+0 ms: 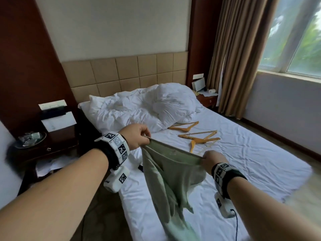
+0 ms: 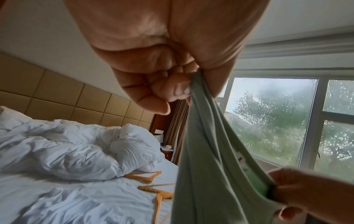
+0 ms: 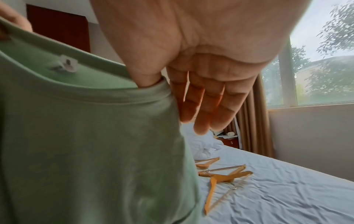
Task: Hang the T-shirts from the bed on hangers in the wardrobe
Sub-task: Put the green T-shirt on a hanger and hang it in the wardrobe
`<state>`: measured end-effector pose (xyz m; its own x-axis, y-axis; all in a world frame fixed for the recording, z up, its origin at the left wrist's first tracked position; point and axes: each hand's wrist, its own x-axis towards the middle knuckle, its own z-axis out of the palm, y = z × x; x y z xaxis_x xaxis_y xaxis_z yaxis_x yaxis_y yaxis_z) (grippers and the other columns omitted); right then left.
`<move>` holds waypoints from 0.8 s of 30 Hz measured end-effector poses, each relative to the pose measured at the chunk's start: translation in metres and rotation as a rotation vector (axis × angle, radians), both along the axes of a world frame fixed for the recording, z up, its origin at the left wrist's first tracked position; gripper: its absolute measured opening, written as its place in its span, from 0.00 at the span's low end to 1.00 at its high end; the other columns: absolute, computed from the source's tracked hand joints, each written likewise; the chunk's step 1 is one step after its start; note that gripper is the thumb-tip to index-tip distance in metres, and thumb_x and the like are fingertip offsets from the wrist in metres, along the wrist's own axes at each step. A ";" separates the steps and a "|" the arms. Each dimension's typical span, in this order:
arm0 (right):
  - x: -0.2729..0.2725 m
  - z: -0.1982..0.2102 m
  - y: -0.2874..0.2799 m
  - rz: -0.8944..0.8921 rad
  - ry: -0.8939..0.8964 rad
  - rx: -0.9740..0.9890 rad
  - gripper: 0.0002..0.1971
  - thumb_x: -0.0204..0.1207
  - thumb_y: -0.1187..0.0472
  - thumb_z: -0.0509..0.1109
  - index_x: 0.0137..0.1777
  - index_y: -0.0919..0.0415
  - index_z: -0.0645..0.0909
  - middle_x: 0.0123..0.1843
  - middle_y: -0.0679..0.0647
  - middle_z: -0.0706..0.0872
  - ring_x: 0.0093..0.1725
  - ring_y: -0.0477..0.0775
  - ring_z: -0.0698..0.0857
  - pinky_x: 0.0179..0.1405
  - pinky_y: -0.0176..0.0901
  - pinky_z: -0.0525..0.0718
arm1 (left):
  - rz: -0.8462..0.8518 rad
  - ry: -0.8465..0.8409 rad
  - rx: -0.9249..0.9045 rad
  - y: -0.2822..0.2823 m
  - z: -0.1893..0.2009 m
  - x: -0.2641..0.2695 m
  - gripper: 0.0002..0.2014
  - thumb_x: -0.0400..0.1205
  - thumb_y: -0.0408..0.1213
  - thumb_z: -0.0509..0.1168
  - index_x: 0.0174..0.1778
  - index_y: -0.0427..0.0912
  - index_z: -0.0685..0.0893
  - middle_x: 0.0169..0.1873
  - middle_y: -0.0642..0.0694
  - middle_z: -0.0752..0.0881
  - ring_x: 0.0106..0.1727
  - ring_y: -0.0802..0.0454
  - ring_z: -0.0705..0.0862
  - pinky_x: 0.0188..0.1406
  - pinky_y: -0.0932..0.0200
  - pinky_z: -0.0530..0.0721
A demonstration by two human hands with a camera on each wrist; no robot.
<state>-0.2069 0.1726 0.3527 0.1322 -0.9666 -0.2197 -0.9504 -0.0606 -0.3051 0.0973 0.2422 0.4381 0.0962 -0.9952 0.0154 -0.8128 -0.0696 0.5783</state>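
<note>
A pale green T-shirt (image 1: 166,173) hangs over the bed (image 1: 243,153), stretched by its collar between my two hands. My left hand (image 1: 139,137) pinches the collar's left end; in the left wrist view its curled fingers (image 2: 172,89) clamp the green cloth (image 2: 206,159). My right hand (image 1: 211,157) holds the collar's right end, thumb (image 3: 145,75) tucked inside the neckband (image 3: 114,98), the other fingers (image 3: 203,106) lying straight behind it. Three wooden hangers (image 1: 199,139) lie on the sheet just beyond my hands, also seen as hangers (image 3: 222,175) in the right wrist view.
A crumpled white duvet (image 1: 147,108) is piled at the padded headboard (image 1: 125,73). Dark nightstands stand on both sides, the left nightstand (image 1: 43,141) with a glass tray. Brown curtains (image 1: 234,58) and a window (image 1: 295,37) are on the right.
</note>
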 end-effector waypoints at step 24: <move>-0.195 0.069 0.019 -0.353 -0.540 -0.399 0.10 0.87 0.53 0.61 0.47 0.58 0.74 0.40 0.54 0.78 0.43 0.58 0.77 0.45 0.46 0.72 | 0.052 0.238 -0.157 0.002 0.018 -0.181 0.17 0.87 0.46 0.67 0.32 0.45 0.82 0.27 0.50 0.81 0.35 0.49 0.80 0.34 0.55 0.72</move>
<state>-0.4015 0.1920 0.4220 -0.2100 -0.9641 0.1627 -0.6584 0.0163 -0.7525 -0.0837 0.2440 0.4560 0.1661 -0.9761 0.1398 -0.6508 -0.0021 0.7592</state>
